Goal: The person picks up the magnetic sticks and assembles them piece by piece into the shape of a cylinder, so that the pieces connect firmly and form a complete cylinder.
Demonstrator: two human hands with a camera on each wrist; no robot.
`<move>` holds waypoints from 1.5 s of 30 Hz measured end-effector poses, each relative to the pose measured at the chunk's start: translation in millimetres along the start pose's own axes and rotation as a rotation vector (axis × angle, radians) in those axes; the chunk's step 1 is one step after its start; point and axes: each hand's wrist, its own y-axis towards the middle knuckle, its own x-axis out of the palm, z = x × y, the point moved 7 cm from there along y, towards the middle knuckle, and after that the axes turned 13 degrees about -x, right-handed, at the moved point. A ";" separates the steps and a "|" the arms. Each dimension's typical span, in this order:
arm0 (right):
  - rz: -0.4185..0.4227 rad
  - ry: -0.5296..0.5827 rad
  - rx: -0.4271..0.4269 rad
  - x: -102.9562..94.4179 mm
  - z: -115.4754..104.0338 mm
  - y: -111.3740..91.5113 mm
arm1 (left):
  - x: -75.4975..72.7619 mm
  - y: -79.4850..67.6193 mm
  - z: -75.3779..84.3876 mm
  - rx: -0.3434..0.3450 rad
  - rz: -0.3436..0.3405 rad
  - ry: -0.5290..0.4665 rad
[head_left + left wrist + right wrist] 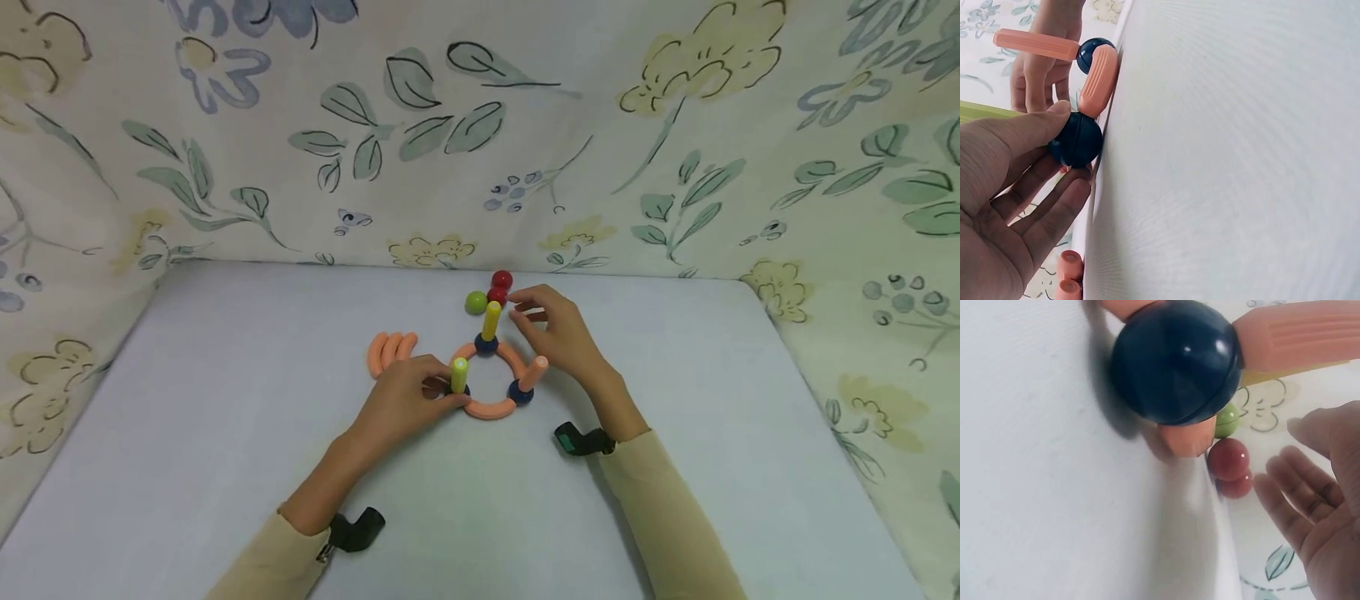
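Note:
A ring of curved orange rods joined by dark blue balls lies on the table, with yellow, light green and orange sticks standing up from the balls. My left hand pinches the dark blue ball under the green stick, thumb on one side and fingers on the other. Beyond the ring, my right hand reaches beside the red balls, fingers loosely bent and nothing between them. In the right wrist view its fingertips are close to a red ball.
A green ball sits against the red ones near the table's back edge. Left of the ring lie several loose curved orange rods. A floral cloth hangs behind the white table.

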 end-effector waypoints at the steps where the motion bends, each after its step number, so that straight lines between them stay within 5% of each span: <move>1: 0.004 -0.001 -0.004 0.6 -0.3 4.1 | -1.6 0.3 0.1 0.001 0.004 -0.002; 10: -0.017 -0.049 -0.042 1.0 -1.1 33.7 | -7.9 5.1 -0.1 0.003 0.015 -0.004; 17: -0.105 -0.112 -0.107 21.7 0.2 53.2 | -14.3 -0.9 -13.5 -0.047 0.015 0.005; 24: -0.093 -0.142 -0.182 16.6 -3.4 68.9 | -11.3 0.6 -11.0 -0.004 0.012 0.004; 36: -0.166 -0.233 -0.150 17.4 1.7 61.1 | 4.2 -2.0 -7.6 -0.009 -0.019 -0.022; 45: -0.174 -0.232 -0.222 19.4 3.3 65.3 | 2.0 -1.3 -0.6 -0.028 0.010 0.018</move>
